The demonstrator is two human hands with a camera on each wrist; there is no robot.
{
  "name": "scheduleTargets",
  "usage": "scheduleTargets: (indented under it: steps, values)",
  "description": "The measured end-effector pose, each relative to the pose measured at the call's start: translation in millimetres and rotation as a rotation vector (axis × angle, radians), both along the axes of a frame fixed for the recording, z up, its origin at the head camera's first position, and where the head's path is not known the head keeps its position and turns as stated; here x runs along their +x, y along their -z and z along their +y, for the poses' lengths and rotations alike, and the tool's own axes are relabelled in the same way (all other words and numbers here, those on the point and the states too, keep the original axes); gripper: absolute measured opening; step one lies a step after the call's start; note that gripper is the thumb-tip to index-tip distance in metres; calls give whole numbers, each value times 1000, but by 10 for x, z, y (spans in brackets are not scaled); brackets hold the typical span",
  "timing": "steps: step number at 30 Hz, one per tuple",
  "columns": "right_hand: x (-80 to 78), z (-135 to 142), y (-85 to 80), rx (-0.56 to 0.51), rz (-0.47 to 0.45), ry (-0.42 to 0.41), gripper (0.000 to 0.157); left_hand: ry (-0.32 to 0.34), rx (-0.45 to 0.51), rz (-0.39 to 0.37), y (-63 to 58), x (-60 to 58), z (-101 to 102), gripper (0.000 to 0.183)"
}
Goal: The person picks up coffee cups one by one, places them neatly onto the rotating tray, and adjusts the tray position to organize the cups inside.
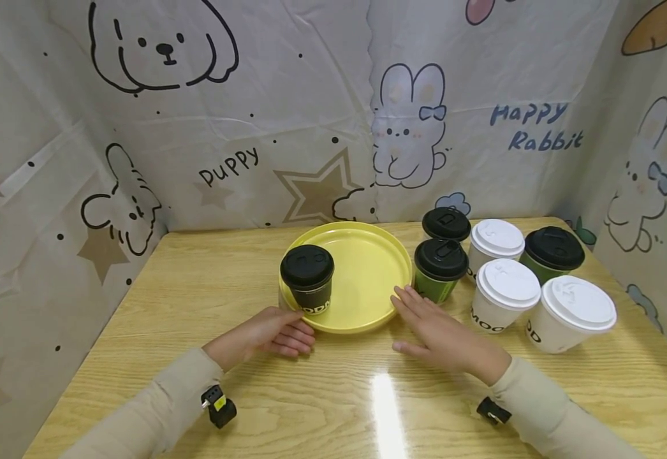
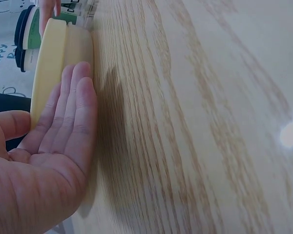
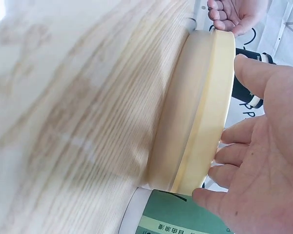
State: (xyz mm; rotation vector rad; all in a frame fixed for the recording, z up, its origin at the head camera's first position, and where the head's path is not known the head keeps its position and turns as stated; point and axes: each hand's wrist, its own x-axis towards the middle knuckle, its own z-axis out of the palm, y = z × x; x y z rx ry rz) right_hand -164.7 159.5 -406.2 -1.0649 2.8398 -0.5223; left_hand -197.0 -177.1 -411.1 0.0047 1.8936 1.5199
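Note:
A round yellow tray (image 1: 362,280) stands on a pale round base (image 3: 178,112). On its left part sits an upright black paper coffee cup (image 1: 312,298) with a black lid. My left hand (image 1: 278,333) is at the tray's front left, thumb at the rim and the other fingers extended along the side, palm turned up in the left wrist view. At the front right, my right hand (image 1: 439,331) has its fingers stretched out, fingertips at the rim. Close to those fingertips stands a green cup (image 1: 438,288) with a black lid.
Right of the tray, several lidded cups stand close together, among them a white cup (image 1: 502,309), another white cup (image 1: 563,331) and a green cup (image 1: 540,271). A black-lidded cup (image 1: 446,223) is behind. A patterned cloth (image 1: 305,115) borders the wooden table (image 1: 207,280).

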Motion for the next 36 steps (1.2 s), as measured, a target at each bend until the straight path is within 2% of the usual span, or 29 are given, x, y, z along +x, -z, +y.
scheduleTargets:
  steps: [8, 16, 29, 36]
  values:
    - [45, -34, 6, 19, 9, -11, 76, -17, 27, -9, 22, -12, -51, 49]
    - [66, -55, 19, 15, 31, -25, 75, -30, 21, -3, 50, -36, -69, 49]
    - [73, -68, 9, 6, 18, -37, 75, -35, 16, -4, 41, -49, -86, 49]
    - [86, -80, -86, -20, 93, -10, 75, -28, 14, 2, 44, -48, -87, 50]
